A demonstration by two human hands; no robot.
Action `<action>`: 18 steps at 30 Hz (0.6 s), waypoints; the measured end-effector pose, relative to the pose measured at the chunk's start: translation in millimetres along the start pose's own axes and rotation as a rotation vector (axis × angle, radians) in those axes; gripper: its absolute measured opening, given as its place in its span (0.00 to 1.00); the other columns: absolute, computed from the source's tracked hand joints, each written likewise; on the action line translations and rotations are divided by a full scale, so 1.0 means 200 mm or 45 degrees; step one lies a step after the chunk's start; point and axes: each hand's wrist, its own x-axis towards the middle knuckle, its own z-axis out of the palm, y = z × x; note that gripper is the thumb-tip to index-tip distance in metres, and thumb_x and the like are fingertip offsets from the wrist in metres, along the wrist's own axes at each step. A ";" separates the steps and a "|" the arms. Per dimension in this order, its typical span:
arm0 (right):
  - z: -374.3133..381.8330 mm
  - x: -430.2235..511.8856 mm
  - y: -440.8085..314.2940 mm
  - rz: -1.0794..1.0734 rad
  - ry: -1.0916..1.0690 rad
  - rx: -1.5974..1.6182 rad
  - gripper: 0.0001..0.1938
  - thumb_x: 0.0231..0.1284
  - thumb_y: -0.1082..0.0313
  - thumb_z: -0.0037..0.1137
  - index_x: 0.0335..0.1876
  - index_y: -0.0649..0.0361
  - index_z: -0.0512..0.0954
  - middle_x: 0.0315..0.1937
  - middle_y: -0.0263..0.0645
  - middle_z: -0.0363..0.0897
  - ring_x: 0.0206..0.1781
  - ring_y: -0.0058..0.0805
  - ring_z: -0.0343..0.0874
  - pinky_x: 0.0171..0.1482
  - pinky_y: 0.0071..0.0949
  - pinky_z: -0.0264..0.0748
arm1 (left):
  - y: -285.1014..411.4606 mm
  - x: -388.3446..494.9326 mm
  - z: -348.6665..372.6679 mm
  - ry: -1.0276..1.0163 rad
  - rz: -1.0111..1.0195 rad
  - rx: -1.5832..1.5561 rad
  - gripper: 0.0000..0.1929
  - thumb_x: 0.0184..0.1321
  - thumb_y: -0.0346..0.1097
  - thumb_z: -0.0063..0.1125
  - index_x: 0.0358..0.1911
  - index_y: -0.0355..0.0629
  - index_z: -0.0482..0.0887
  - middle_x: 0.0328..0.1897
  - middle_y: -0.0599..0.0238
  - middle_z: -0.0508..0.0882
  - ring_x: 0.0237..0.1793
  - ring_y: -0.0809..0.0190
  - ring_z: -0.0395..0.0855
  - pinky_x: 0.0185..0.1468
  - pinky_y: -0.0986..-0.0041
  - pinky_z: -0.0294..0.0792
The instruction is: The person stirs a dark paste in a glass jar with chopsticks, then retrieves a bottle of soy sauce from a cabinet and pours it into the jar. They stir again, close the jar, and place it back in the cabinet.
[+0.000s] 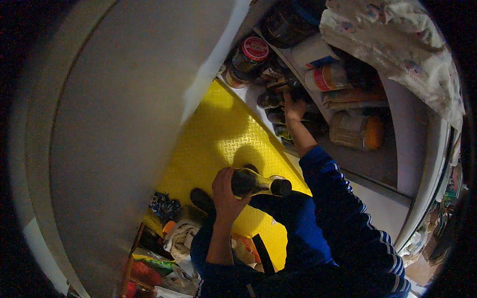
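My left hand (226, 192) is closed around the wide body of a glass bottle (255, 183) with a dark cap, held on its side above my lap. The cap points to the right. My right hand (293, 106) reaches into a shadowed shelf compartment among dark jars and bottles. Beside its fingers lies a dark jar or bottle (269, 100). Whether those fingers grip anything is too dark to see. Beyond them stands a jar with a red lid (255, 48), near another small jar (237, 77).
A large pale door panel (123, 111) fills the left side. On the other shelf lie an orange-lidded plastic jar (350, 130) and a red-and-white container (328, 77). A patterned cloth (391, 41) hangs above. Yellow textured flooring (201, 141) lies below; bags (147, 272) sit at lower left.
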 end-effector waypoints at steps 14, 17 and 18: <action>0.20 -0.02 -0.06 -0.335 0.024 0.102 0.23 0.47 0.50 0.63 0.33 0.69 0.75 0.30 0.41 0.77 0.30 0.30 0.76 0.33 0.27 0.73 | 0.01 -0.01 0.01 -0.010 0.026 0.005 0.43 0.27 0.34 0.72 0.56 0.44 0.65 0.57 0.52 0.68 0.58 0.45 0.65 0.61 0.57 0.58; 0.25 -0.01 -0.06 -0.374 0.048 -0.186 0.22 0.46 0.53 0.66 0.28 0.70 0.76 0.26 0.40 0.79 0.26 0.25 0.78 0.27 0.25 0.77 | 0.00 -0.01 0.01 -0.006 0.027 -0.010 0.43 0.27 0.34 0.72 0.56 0.44 0.65 0.58 0.52 0.68 0.59 0.45 0.64 0.61 0.57 0.58; 0.26 -0.01 -0.06 -0.380 0.021 -0.149 0.22 0.46 0.53 0.66 0.28 0.70 0.76 0.27 0.40 0.79 0.27 0.25 0.79 0.27 0.25 0.77 | 0.00 -0.01 0.01 -0.008 0.009 -0.006 0.44 0.27 0.34 0.72 0.56 0.44 0.65 0.58 0.52 0.68 0.59 0.45 0.64 0.61 0.57 0.58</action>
